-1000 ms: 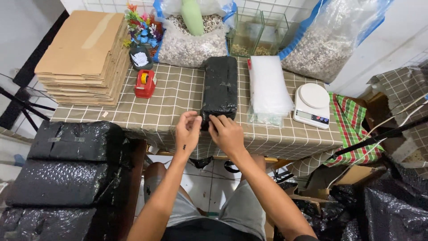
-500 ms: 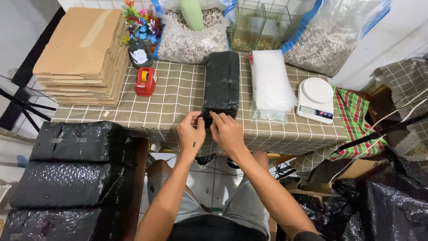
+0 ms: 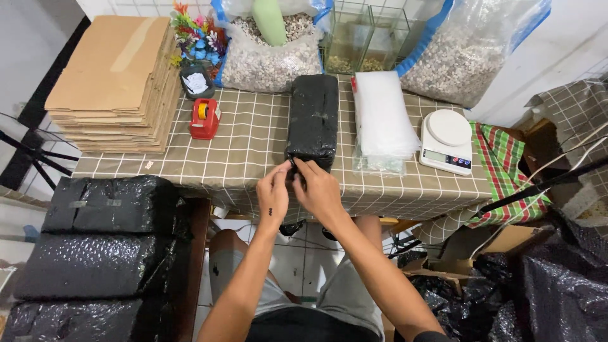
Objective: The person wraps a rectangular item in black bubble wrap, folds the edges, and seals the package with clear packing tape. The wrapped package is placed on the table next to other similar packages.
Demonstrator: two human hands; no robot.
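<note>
A long parcel wrapped in black bubble film (image 3: pixel 313 114) lies lengthwise on the checked tablecloth (image 3: pixel 247 145). Both hands meet at its near end. My left hand (image 3: pixel 273 193) pinches the wrap at the near left corner, fingers closed on it. Pressed against the same end, my right hand (image 3: pixel 320 190) has its fingers on the wrap's edge. The near face of the parcel is hidden behind the hands.
A red tape dispenser (image 3: pixel 204 118) and a stack of flat cardboard (image 3: pixel 117 82) lie to the left. Clear bags (image 3: pixel 383 120) and a white kitchen scale (image 3: pixel 447 139) are on the right. Gravel sacks (image 3: pixel 269 54) line the back. Black wrapped parcels (image 3: pixel 104 247) sit stacked at lower left.
The hands stay at the parcel's near end; their fingers have drawn closer together on the wrap. The view has shifted slightly.
</note>
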